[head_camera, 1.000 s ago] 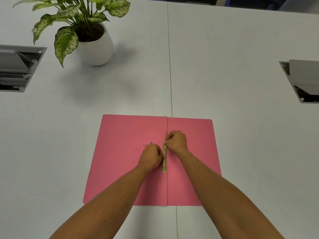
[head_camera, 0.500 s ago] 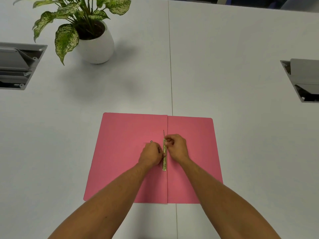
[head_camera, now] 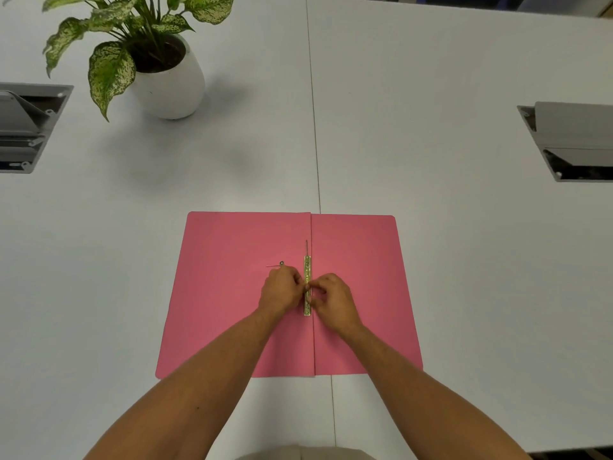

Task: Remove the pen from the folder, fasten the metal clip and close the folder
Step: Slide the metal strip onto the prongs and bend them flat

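A pink folder [head_camera: 232, 310] lies open and flat on the white table in front of me. Along its spine runs a gold metal clip [head_camera: 307, 267], with a thin metal prong [head_camera: 306, 248] sticking out beyond its far end. My left hand [head_camera: 280, 290] is curled against the clip's left side, fingertips on the bar. My right hand [head_camera: 333, 300] pinches the bar's middle from the right. A small dark-headed, thin piece [head_camera: 281, 263] shows just past my left knuckles; I cannot tell what it is. No pen is clearly in view.
A potted plant in a white pot [head_camera: 169, 84] stands at the far left. Grey cable boxes are set into the table at the left edge [head_camera: 23, 127] and the right edge [head_camera: 574, 144]. A seam [head_camera: 313, 111] runs down the table's middle.
My right hand has slid from the clip's far end toward me to its middle, uncovering the far end and the prong. My left hand has stayed in place.
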A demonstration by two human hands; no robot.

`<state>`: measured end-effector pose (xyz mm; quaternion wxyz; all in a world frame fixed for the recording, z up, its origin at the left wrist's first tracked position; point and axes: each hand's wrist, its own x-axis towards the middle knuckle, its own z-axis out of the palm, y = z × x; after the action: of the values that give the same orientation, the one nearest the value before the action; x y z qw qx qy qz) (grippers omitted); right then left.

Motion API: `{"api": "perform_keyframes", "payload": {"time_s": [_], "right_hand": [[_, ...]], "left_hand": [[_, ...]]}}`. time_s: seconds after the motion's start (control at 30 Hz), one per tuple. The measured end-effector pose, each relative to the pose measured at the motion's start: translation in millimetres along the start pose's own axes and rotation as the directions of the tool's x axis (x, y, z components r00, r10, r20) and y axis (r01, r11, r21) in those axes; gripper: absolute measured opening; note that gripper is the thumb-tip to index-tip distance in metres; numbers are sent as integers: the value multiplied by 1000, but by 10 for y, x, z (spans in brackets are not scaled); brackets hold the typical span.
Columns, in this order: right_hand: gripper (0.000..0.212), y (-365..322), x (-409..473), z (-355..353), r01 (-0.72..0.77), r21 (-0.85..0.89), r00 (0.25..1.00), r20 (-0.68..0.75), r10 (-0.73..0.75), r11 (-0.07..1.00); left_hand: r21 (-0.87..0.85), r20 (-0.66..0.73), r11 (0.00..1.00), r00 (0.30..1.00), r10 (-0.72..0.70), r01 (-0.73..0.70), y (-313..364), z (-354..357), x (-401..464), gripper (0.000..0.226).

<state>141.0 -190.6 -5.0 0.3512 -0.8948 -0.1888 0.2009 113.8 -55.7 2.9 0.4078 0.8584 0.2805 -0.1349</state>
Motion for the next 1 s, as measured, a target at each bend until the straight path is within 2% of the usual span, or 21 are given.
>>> {"api": "perform_keyframes", "payload": {"time_s": [0.17,0.3,0.4,0.5,0.67,0.83,1.0], "right_hand": [[38,-26,9,-37,-4,-61,999,51,7,998],[38,-50,9,-28,0,-75,999,42,3,997],[38,-58,10,-38,11,-87,999,51,-7,996],[40,-67,22,-48,11,-100,998,69,-4,995],[37,-80,37,-52,3,-117,994,108,10,993],[42,-78,45,-71,-2,-120,991,132,18,993],[43,-77,57,-60,-2,-130,992,126,19,991]], "left_hand": [[-77,14,997,1000,-16,17,-9,-7,-43,22],[-202,82,976,994,-72,88,-42,-15,-132,12],[-305,159,939,981,-112,157,-74,-33,-232,20],[-334,208,921,969,-136,201,-82,-60,-304,17],[-268,200,948,973,-117,169,-53,-91,-332,7],[-186,177,976,981,-81,114,-50,-73,-331,12],[-194,143,974,985,-93,120,-107,-22,-375,4]]}}
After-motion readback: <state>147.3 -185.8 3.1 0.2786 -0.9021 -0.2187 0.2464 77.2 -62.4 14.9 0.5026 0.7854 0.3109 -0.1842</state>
